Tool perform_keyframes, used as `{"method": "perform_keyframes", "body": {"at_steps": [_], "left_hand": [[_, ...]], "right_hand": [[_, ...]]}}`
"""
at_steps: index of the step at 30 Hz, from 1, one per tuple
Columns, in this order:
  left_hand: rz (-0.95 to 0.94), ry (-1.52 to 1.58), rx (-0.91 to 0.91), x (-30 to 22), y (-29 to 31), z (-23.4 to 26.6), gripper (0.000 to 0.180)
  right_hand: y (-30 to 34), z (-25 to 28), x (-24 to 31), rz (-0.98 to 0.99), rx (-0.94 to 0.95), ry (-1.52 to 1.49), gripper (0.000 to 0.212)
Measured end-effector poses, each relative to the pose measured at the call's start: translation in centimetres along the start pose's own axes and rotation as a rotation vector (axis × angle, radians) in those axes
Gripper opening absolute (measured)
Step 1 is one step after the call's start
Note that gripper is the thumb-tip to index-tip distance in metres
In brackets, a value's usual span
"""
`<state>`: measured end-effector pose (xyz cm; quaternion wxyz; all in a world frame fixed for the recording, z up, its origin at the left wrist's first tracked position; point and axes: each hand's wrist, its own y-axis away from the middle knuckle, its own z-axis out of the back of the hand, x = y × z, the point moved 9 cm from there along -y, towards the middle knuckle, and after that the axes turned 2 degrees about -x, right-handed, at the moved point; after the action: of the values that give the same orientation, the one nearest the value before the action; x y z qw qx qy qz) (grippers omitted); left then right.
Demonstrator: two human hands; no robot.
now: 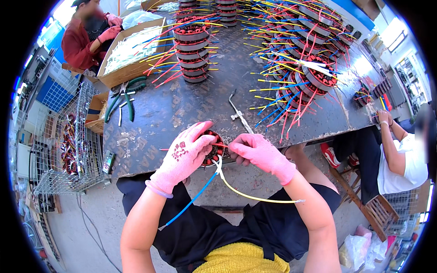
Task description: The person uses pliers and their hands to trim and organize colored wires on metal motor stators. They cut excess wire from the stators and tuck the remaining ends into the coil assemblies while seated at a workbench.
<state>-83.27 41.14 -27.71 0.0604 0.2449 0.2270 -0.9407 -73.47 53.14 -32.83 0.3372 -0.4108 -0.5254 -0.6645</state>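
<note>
At the table's near edge, my pink-gloved left hand point(182, 152) is closed over a small motor stator point(208, 161) with red windings, hiding much of it. My right hand point(261, 154), also in a pink glove, is closed in a pinch on a red wire point(221, 145) that runs from the stator. A white sleeve point(219, 168) sits around leads on the stator's near side. From there a blue wire point(193, 200) hangs down to the left, and a yellow wire point(248, 196) curves to the right over my lap.
A metal torch-like tool point(240, 113) lies beyond my hands. Green-handled pliers point(123, 101) rest at left by a box of white sleeves point(132, 52). Stator stacks point(193, 54) stand behind, with more piled stators point(314, 68) at right. Co-workers point(84, 43) sit at both sides.
</note>
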Motion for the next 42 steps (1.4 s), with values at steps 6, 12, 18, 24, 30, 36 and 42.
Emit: {"method": "perform_keyframes", "body": {"at_steps": [6, 12, 18, 24, 30, 36, 42], "left_hand": [[-0.016, 0.012, 0.001, 0.5, 0.1, -0.3, 0.027], [0.143, 0.272, 0.128, 1.0, 0.1, 0.8, 0.048], [0.148, 0.179, 0.324, 1.1, 0.3, 2.1, 0.096], [0.086, 0.053, 0.329, 0.7, 0.4, 1.8, 0.106], [0.029, 0.015, 0.231, -0.7, -0.3, 1.1, 0.094], [0.018, -0.033, 0.145, -0.2, -0.1, 0.4, 0.086], [0.095, -0.082, 0.08, 0.7, 0.5, 0.7, 0.084]], "right_hand": [[-0.3, 1.5, 0.6, 0.17, -0.228, 0.56, 0.038], [0.8, 2.1, -0.8, 0.015, -0.186, 0.085, 0.038], [3.4, 3.2, -2.3, 0.039, -0.251, -0.027, 0.039], [4.0, 1.2, -2.9, 0.128, -0.296, 0.006, 0.025], [4.2, -1.4, -0.2, 0.395, -0.384, 0.23, 0.03], [3.9, -3.9, 4.3, 0.885, -0.374, 0.752, 0.036], [1.3, -2.4, 4.8, 0.711, -0.273, 0.46, 0.023]]}}
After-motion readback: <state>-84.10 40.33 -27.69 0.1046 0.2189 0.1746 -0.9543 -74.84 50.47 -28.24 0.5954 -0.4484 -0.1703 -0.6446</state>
